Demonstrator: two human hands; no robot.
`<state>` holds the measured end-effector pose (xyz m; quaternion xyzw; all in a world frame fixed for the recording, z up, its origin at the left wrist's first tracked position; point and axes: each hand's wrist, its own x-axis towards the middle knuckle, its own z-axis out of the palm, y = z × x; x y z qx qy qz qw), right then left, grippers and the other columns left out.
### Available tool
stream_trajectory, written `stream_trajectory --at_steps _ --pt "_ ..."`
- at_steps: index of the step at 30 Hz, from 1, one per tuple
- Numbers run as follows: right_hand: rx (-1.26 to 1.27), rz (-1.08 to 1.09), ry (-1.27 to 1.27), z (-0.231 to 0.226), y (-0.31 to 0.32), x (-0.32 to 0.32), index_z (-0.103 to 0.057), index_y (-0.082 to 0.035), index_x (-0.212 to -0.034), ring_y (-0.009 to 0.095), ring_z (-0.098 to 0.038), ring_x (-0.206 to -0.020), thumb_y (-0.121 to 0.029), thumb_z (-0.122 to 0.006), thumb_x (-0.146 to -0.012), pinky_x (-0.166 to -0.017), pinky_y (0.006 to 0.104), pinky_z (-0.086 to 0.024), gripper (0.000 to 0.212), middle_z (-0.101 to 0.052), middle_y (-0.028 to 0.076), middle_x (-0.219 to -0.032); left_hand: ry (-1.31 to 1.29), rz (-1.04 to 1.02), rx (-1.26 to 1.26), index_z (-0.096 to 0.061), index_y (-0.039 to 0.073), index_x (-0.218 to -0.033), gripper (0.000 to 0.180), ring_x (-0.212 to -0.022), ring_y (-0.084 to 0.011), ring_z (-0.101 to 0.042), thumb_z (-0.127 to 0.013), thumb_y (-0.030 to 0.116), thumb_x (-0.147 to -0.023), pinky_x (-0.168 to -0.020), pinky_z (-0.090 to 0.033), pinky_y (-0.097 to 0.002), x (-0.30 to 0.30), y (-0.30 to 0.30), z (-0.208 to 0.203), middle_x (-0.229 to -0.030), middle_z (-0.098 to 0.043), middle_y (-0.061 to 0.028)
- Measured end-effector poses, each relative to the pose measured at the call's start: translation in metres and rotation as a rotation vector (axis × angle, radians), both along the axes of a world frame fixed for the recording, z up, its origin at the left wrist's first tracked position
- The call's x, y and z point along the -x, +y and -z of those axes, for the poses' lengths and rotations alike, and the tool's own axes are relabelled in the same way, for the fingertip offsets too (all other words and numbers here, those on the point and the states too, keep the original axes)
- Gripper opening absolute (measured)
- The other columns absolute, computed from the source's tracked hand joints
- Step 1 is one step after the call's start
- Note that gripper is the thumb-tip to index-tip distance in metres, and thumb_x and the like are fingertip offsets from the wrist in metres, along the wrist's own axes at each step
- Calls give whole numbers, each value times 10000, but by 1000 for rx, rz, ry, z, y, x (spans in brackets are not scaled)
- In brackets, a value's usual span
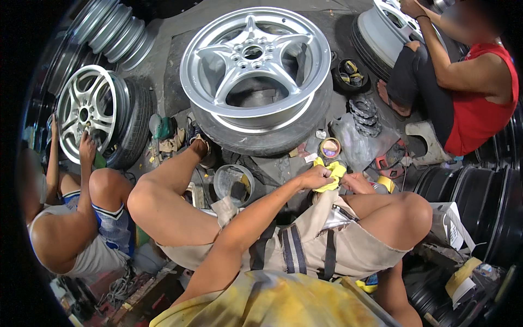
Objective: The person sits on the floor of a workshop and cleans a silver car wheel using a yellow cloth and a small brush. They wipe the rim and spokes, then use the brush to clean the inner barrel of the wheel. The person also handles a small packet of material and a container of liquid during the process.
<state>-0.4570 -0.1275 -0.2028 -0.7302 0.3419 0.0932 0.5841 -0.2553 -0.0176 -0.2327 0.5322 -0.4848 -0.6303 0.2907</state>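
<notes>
My left hand [317, 177] is closed on a bright yellow cloth [336, 171], bunched up between my knees. At the cloth's right edge, my right hand [358, 183] has its fingers drawn together on it; the fingertips are partly hidden. Just beyond the cloth stands a small open round tin [330, 147] with something purplish inside. A large silver five-spoke wheel rim [215, 103] lies face up in front of me, resting on a black tyre [250, 144].
A bucket [218, 182] stands by my left knee, a clear plastic bag [348, 144] ahead right. One person [71, 234] at left handles an upright rim [87, 111]; another in red [485, 103] sits at right by a rim [376, 35]. Dark rims [474, 191] stack at right.
</notes>
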Motion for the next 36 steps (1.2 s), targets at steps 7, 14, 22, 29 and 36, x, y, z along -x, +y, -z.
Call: stream_trajectory --at_steps 7,14,22,29,36 --pt "809 -249 121 20 -2 18 -641 -9 -810 437 -590 -661 -320 -514 -918 -626 496 -469 353 -612 245 -705 -199 159 96 -680 41 -1043 336 -873 -168 -616 -555 314 -893 -799 -480 -324 -77 34 49 -946 -675 -117" --pt "934 -108 331 65 -4 12 -653 -36 -958 407 -609 -869 -398 -555 -914 -782 495 -478 378 -636 212 -878 -221 -295 -32 -585 -59 -1140 476 -1048 -360 -605 -421 344 -945 -919 -444 -418 -55 27 39 -1101 -619 -295" --pt "716 -17 248 -43 -105 0 -706 1 -940 311 -652 -741 -83 -643 -781 -708 376 -510 190 -684 189 -837 -573 -85 218 -583 -20 -1102 502 -998 -440 -601 -473 446 -949 -887 -463 -499 -74 20 -107 -984 -628 -299" --pt "909 -184 32 -160 -148 -63 -689 15 -868 251 -612 -660 -120 -669 -797 -634 342 -475 153 -645 151 -771 -1218 -256 712 -671 46 -777 202 -684 -338 -680 -678 245 -810 -618 -552 -428 -136 15 -186 -704 -661 -150" --pt "835 -348 -41 -189 -83 -140 -661 35 -874 252 -606 -709 -119 -676 -807 -664 347 -476 168 -616 157 -812 -1458 -6 510 -708 37 -820 270 -799 -331 -681 -790 266 -703 -729 -552 -423 -232 55 -208 -808 -682 -149"
